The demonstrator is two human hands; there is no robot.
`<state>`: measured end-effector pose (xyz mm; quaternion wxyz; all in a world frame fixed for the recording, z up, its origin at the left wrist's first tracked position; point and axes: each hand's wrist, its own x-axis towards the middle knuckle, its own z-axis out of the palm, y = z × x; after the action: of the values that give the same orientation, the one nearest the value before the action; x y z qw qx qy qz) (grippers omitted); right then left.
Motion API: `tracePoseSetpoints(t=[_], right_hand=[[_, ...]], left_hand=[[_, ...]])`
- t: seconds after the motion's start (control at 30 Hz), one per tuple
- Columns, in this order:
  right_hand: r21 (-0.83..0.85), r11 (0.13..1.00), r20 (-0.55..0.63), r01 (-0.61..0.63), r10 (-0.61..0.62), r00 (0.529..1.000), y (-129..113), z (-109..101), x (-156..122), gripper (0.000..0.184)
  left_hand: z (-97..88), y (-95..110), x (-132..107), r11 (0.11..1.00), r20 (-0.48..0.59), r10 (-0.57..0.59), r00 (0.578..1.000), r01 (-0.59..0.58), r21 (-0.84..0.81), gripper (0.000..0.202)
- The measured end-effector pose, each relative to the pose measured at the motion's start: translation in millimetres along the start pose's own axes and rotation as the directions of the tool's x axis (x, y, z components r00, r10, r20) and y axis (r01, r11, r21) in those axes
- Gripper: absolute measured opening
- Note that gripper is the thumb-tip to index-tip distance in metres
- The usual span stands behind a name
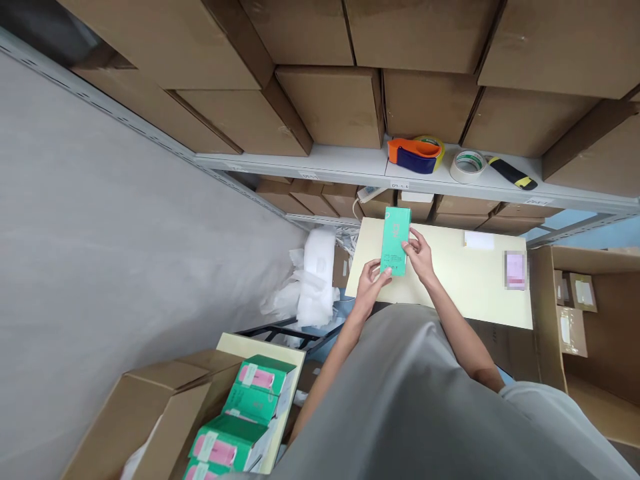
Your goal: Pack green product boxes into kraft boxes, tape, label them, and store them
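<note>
- Box (397, 233), green, was held over the table (483, 287), toward its left edge.
- Left hand (371, 285): fingers gripped the box's lower left corner.
- Right hand (420, 257): fingers gripped its right side.
- White item (479, 240) lay by the table's far edge; pink item (515, 270), blurred, near its right edge.

Hands (421, 259) holding green box (395, 233) over cream tabletop (465, 280); cartons (330, 107) beyond.

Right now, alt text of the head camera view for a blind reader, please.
A person's left hand and right hand hold a green box over a pale table. Beyond, a shelf holds a tape dispenser and cardboard boxes; more green boxes stand lower left.
</note>
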<state>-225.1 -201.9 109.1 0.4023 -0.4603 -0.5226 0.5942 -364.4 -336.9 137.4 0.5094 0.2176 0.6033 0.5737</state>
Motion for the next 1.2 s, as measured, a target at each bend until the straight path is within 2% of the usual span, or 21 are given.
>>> tracePoseSetpoints(t=[0.1, 0.17, 0.23, 0.3, 0.37, 0.43, 0.57, 0.7, 0.8, 0.87, 0.97, 1.07, 1.2], right_hand=[[0.049, 0.999, 0.040, -0.003, 0.001, 0.999, 1, -7, 0, 0.089], [0.058, 0.998, 0.085, 0.002, -0.007, 0.996, 1, -9, -1, 0.085], [0.036, 0.999, 0.102, 0.013, -0.017, 0.995, 1, -8, 0, 0.082], [-0.021, 1.000, 0.050, 0.018, -0.016, 0.999, -1, -7, 0, 0.085], [-0.088, 0.996, -0.026, 0.023, -0.025, 0.999, -5, -6, -1, 0.096], [-0.132, 0.991, -0.068, 0.035, -0.044, 0.997, -11, -5, -2, 0.111], [-0.163, 0.986, -0.064, 0.021, -0.031, 0.997, -22, -2, -2, 0.130], [-0.159, 0.987, -0.079, -0.020, 0.007, 0.997, -17, -6, 2, 0.131], [-0.079, 0.996, -0.065, -0.027, 0.022, 0.998, -8, -14, 6, 0.131], [-0.029, 0.999, -0.034, -0.028, 0.027, 0.999, -3, -20, 8, 0.131], [0.035, 0.999, 0.016, -0.026, 0.025, 1.000, 0, -26, 9, 0.128], [0.088, 0.996, 0.066, -0.033, 0.027, 0.997, 1, -26, 9, 0.122], [0.048, 0.998, 0.069, -0.030, 0.026, 0.997, -1, -22, 10, 0.119]], left_hand=[[-7.2, -1, 2, 0.977, 0.115, -0.146, 0.983, 0.162, -0.138, 0.072], [-7.6, -4, 4, 0.979, 0.127, -0.146, 0.981, 0.162, -0.125, 0.073], [-4.4, -8, 6, 0.992, 0.061, -0.101, 0.993, 0.106, -0.068, 0.074], [0.2, -12, 9, 0.999, -0.062, -0.036, 0.997, 0.036, 0.010, 0.078], [4.2, -15, 12, 0.995, -0.190, 0.034, 0.981, -0.016, 0.094, 0.079], [7.2, -18, 14, 0.982, -0.270, 0.117, 0.956, -0.071, 0.175, 0.075], [13.4, -18, 8, 0.934, -0.264, 0.273, 0.925, -0.188, 0.305, 0.071], [18.7, -15, 1, 0.891, -0.196, 0.337, 0.921, -0.244, 0.382, 0.073], [14.6, -12, 2, 0.942, -0.124, 0.233, 0.965, -0.192, 0.276, 0.075], [7.2, -11, 4, 0.992, -0.054, 0.060, 0.997, -0.054, 0.118, 0.076], [-5.9, -11, 7, 0.981, 0.070, -0.169, 0.983, 0.174, -0.080, 0.076], [-13.3, -12, 9, 0.968, 0.108, -0.204, 0.973, 0.217, -0.126, 0.074], [-10.3, -16, 13, 0.983, 0.021, -0.157, 0.987, 0.158, -0.089, 0.078]])
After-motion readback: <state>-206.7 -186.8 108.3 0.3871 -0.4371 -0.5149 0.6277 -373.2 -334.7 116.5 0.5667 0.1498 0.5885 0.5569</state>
